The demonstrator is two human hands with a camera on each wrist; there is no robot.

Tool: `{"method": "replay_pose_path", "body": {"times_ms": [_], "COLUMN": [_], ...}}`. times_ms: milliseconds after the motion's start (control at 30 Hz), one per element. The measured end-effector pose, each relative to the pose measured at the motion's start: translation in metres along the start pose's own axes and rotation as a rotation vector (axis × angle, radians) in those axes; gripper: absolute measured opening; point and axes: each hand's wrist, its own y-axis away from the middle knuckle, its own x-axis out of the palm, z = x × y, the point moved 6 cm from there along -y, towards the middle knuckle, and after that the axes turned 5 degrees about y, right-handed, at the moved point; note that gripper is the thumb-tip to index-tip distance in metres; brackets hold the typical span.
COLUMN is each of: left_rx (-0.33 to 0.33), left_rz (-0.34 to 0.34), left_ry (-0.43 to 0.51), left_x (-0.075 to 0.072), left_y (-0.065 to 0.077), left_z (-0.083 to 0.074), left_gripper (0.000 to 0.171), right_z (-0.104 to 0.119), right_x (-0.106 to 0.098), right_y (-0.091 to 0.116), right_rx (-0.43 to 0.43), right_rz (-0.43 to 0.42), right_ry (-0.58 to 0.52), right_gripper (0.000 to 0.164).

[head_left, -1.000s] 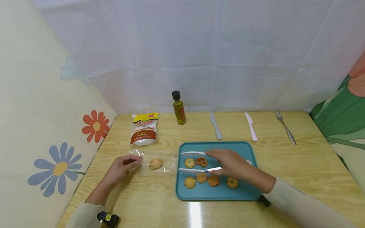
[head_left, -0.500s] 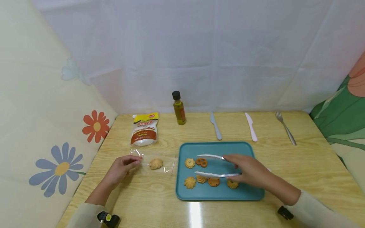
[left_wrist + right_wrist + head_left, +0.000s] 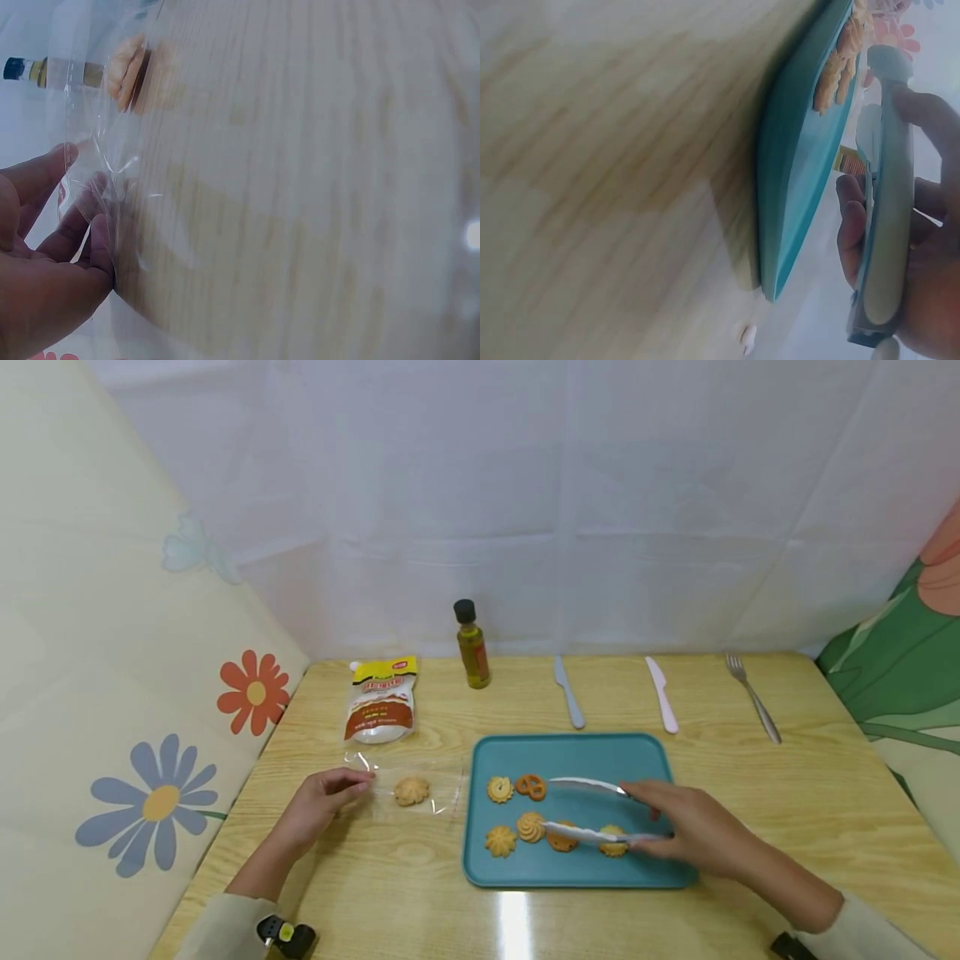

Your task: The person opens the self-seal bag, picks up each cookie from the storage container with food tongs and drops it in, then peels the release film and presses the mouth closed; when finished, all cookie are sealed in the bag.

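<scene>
My left hand (image 3: 318,802) pinches the open-side edge of a clear plastic bag (image 3: 448,777) lying on the table. Inside the bag is one round cookie (image 3: 411,791). In the left wrist view, the thumb and fingertips meet the clear film (image 3: 112,161). My right hand (image 3: 693,827) grips metal tongs (image 3: 889,225) whose arms are spread, with nothing between their tips. They hang over a teal tray (image 3: 570,875). On it lie a pretzel-shaped cookie (image 3: 531,787), a swirl cookie (image 3: 530,827), a flower-shaped cookie (image 3: 500,841) and others, partly covered by the lower tong arm.
Behind the bag stands a yellow, white and brown pouch (image 3: 380,702). A dark-capped oil bottle (image 3: 472,647) is at the back. Along the back right lie a blue-grey knife (image 3: 568,693), a pink knife (image 3: 662,695) and a fork (image 3: 753,697).
The right hand has moved right and slightly toward the front with the tongs, away from the bag. The left hand and the bag stay in place.
</scene>
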Motion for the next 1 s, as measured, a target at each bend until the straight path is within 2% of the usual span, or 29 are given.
{"method": "replay_pose_path", "body": {"times_ms": [200,400,633,1000], "left_rx": [-0.004,-0.01,-0.016,-0.024], "left_rz": [-0.006,-0.002,0.006,0.002], "left_ry": [-0.003,-0.008,-0.007,-0.018], "left_x": [0.0,0.0,0.001,0.0], "left_y": [0.0,-0.001,-0.001,0.0], "left_z": [0.002,0.003,0.002,0.0], "left_gripper": [0.028,0.028,0.028,0.029], "right_z": [-0.005,-0.009,-0.011,-0.021], "right_x": [0.0,0.003,0.004,0.004], "right_y": [0.012,0.021,0.032,0.043], "right_rx": [0.018,0.083,0.072,0.123], "right_rz": [0.001,0.044,0.023,0.053], "right_ry": [-0.012,-0.019,0.012,0.024], "right_gripper": [0.072,0.076,0.075,0.072]}}
